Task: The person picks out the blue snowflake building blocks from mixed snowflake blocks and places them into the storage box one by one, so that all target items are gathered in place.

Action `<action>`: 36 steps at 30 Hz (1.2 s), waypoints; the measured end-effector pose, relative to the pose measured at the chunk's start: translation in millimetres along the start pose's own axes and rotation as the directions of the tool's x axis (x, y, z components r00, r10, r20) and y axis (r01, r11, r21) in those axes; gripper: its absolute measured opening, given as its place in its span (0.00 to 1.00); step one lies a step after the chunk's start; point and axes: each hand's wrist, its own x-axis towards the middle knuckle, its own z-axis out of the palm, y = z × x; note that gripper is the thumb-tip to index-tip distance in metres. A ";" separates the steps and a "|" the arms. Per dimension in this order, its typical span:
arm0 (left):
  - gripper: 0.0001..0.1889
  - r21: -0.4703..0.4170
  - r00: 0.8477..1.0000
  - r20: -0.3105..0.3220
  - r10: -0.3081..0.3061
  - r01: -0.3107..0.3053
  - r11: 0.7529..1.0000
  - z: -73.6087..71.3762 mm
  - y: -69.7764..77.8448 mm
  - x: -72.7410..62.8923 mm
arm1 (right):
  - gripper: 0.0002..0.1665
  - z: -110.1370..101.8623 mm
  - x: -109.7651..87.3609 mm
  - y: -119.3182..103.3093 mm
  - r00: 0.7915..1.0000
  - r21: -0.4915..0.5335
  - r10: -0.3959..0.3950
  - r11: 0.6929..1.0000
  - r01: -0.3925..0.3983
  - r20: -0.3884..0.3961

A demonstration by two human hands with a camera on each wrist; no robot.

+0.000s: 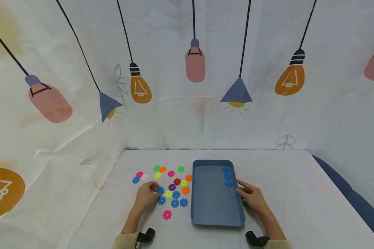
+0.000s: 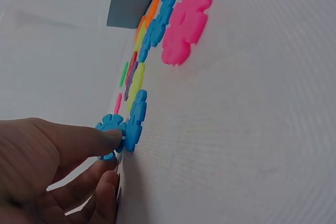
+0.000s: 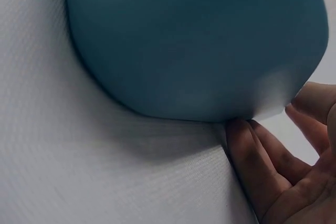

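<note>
Between its thumb and fingers, my left hand (image 1: pixel 145 197) pinches a blue flower-shaped disc (image 2: pixel 111 123). Another blue flower-shaped disc (image 2: pixel 137 120) is right beside the held one in the left wrist view. My right hand (image 1: pixel 254 200) holds the right side of a blue-grey tray (image 1: pixel 210 209). The right wrist view has the thumb up at the tray's rim and other fingers low against its outer wall (image 3: pixel 199 77). Inside the tray, several blue discs (image 1: pixel 228 176) form a column along the right wall.
Flower-shaped discs in several colours lie scattered left of the tray, among them a pink disc (image 1: pixel 167 214) nearest me and an orange disc (image 1: pixel 185 190) close to the tray. The white table (image 1: pixel 299 207) meets a lamp-patterned cloth wall (image 1: pixel 174 128) at the back.
</note>
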 end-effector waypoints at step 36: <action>0.14 -0.440 0.991 0.130 0.036 0.025 0.898 22.1 58.3 9.7 | 0.30 0.5 -0.5 3.2 1.000 0.029 -0.016 0.999 0.016 -0.013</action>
